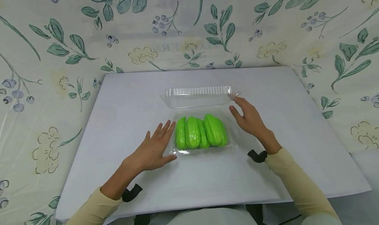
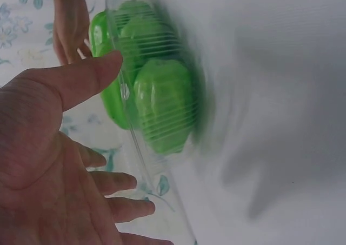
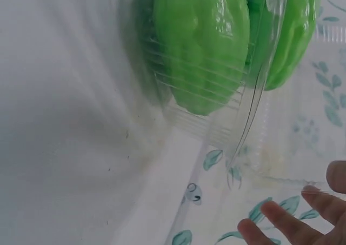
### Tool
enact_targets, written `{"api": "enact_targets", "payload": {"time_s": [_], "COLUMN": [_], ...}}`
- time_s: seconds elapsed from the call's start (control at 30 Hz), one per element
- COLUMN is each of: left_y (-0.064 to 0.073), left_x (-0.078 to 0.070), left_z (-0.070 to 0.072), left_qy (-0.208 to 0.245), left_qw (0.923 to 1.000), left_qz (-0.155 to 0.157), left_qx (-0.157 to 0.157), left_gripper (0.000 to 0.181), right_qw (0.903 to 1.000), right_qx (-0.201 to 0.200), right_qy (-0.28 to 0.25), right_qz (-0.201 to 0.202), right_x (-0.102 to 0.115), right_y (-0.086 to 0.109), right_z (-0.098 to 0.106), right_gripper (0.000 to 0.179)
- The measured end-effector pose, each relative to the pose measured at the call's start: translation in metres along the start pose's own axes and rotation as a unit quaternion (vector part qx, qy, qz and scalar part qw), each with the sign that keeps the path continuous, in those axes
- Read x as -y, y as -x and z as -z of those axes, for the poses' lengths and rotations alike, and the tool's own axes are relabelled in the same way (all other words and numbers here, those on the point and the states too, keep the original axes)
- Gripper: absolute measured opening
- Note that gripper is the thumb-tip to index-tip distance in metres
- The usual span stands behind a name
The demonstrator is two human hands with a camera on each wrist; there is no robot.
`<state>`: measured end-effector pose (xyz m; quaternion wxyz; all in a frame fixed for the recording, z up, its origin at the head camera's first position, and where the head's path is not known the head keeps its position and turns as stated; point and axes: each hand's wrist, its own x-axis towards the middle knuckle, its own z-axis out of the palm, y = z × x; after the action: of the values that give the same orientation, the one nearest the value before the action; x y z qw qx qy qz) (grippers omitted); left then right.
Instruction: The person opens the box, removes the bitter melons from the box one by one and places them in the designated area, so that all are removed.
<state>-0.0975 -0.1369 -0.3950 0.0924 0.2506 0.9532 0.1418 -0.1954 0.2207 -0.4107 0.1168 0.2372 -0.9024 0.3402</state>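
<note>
A clear plastic clamshell box lies on the table with its ridged lid folded back, away from the person. Several glossy, bright green, ribbed, elongated vegetable-like pieces sit side by side in its base. At the box's left side, the left hand is spread, with straight fingers by the rim and the thumb near the front left corner. Fingertips of the right hand touch or nearly touch the lid's right corner, the thumb held apart. In the right wrist view, ribbed green pieces show through the box wall.
The box stands on a white table. Behind and beside the table hangs a sheet printed with leaves and flowers. Black straps show at both wrists. Part of the person's body is at the table's front edge.
</note>
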Motion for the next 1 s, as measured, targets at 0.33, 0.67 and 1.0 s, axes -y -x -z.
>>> {"api": "enact_targets", "payload": {"time_s": [0.33, 0.67, 1.0], "left_y": [-0.001, 0.0, -0.001], "left_x": [0.002, 0.003, 0.004], "left_z": [-0.005, -0.008, -0.009], "left_qy": [-0.002, 0.0, -0.006], "left_qw": [1.0, 0.9999, 0.9998], "left_qz": [-0.009, -0.011, -0.016], "left_qx": [0.0, -0.001, -0.006], "left_gripper": [0.105, 0.103, 0.104], "right_qw": [0.9985, 0.9948, 0.9934], "right_qx": [-0.043, -0.085, -0.094], "right_qy": [-0.033, -0.055, -0.056], "right_qz": [0.01, -0.01, -0.036], "right_x": [-0.007, -0.02, -0.03], "right_y": [-0.015, -0.029, -0.034], "right_z": [-0.001, -0.01, -0.015], "right_gripper": [0.035, 0.026, 0.024]}}
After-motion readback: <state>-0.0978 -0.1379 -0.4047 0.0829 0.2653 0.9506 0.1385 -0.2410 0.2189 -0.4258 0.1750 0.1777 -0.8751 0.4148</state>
